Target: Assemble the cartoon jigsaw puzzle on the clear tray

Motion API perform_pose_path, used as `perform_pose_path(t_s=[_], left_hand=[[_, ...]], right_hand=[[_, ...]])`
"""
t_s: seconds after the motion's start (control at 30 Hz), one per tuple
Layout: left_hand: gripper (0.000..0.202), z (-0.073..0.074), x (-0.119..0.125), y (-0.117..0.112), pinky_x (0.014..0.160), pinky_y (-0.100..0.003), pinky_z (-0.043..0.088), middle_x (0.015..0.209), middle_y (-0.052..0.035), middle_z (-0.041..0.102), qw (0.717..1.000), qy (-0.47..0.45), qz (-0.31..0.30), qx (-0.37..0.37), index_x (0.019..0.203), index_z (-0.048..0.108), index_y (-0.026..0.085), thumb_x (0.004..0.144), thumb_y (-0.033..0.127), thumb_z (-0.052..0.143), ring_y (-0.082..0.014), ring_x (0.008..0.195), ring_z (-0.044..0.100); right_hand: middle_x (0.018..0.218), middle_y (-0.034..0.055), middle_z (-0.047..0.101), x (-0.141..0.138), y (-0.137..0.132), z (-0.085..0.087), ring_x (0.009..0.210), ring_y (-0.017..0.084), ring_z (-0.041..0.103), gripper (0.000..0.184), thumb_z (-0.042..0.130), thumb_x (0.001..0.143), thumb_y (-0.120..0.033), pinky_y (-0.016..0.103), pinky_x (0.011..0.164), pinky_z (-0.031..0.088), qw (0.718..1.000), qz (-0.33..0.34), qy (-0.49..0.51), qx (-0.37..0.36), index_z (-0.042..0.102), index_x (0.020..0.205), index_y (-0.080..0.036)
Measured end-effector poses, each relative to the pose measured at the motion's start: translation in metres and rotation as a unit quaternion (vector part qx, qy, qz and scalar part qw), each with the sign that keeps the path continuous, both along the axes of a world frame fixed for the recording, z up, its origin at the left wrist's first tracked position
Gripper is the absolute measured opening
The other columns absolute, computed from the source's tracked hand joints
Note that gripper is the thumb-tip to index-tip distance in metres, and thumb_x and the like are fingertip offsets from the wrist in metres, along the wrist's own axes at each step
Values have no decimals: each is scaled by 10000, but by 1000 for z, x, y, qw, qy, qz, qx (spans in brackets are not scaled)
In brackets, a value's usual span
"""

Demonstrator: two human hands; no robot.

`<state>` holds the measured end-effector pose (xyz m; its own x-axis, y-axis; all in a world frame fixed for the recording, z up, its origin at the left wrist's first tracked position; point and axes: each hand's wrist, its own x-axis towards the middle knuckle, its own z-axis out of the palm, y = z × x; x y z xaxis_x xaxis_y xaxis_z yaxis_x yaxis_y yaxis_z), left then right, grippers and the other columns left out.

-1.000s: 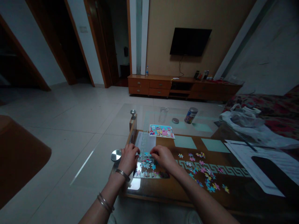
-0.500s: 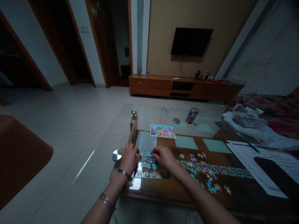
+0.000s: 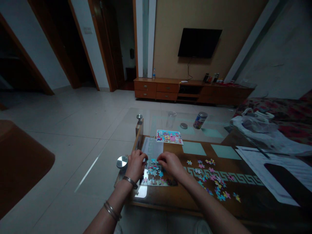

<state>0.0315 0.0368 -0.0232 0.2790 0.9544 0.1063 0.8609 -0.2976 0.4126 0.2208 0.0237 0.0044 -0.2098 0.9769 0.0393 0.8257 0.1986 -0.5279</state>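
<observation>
A partly joined jigsaw puzzle (image 3: 153,172) lies on the glass-topped table, its lower rows fitted together and its upper part ragged. My left hand (image 3: 136,162), with metal bangles on the wrist, rests at the upper left of it, fingers curled in and closed. At the upper right edge, my right hand (image 3: 171,164) has thumb and fingers pinched together beside blue pieces. Whatever is between the fingertips of either hand is too small or hidden. Loose puzzle pieces (image 3: 216,182) are scattered to the right. Above the puzzle lies a colourful cartoon picture card (image 3: 170,137).
Farther back on the glass stand a clear jar (image 3: 171,119), a round lid (image 3: 183,125) and a printed can (image 3: 200,120). At the right are papers (image 3: 258,169), a dark phone-like slab (image 3: 287,185) and plastic bags (image 3: 260,130). A metal table fitting (image 3: 122,162) sits beside my left hand.
My left thumb has drawn in slightly toward the fingers at the puzzle's upper left. My right hand stays nearly still, and the loose pieces have not moved.
</observation>
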Motion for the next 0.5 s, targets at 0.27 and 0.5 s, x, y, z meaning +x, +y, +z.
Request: perform_pose_path(t_s=[0.27, 0.5], left_hand=[[212, -4, -4, 3, 880, -366, 360, 1027, -32, 561, 1000, -4, 9, 1, 1000, 632, 254, 793, 210, 626, -226, 1042, 461], [312, 1, -3, 2, 860, -358, 333, 1049, -23, 539, 999, 13, -35, -11, 1019, 654, 320, 815, 118, 531, -219, 1063, 446]], right_hand=[[873, 85, 719, 0, -1, 4, 836, 204, 633, 173, 574, 785, -142, 292, 750, 432, 1000, -1, 0, -2, 737, 828, -182], [870, 77, 719, -1, -2, 9, 835, 203, 633, 161, 585, 790, -142, 290, 749, 436, 1000, 0, -10, -6, 736, 821, -188]])
